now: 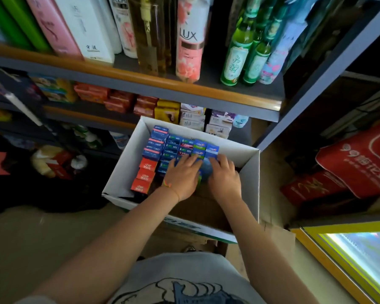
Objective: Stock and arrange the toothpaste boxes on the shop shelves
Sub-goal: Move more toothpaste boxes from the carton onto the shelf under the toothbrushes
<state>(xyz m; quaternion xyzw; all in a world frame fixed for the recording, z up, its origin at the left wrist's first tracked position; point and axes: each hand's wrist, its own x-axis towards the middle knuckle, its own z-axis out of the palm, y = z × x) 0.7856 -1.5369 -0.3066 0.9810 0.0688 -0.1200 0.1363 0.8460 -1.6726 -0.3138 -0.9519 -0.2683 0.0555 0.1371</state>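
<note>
**Both hands down in the carton, on the green-and-blue boxes**

The toothpaste boxes (176,150) stand on end in rows inside the white carton (248,172), which sits below the shelves. The left hand (181,177) lies flat over the rows with its fingers spread across the box tops. The right hand (224,176), just beside it, reaches down with its fingers bent over the tops of the green-and-blue boxes (199,153) at its fingertips; whether it actually pinches one I cannot tell.

To lift well, I judge it best to keep the left hand steadying the neighbouring rows while the right hand draws a box or two straight up. The boxes are packed tightly, and a sideways pull would likely tip the row.

Left of the left hand runs a column of red boxes (144,175), with darker blue ones beyond. Past the fingertips, the lower shelf (206,97) holds soap packets (192,118), and its edge overhangs the far end of the carton, so a raised box must clear it. Higher still stand tall bottles, among them a pink bottle (190,40). Well off to the right of the right hand lie red bags (358,159).
</note>
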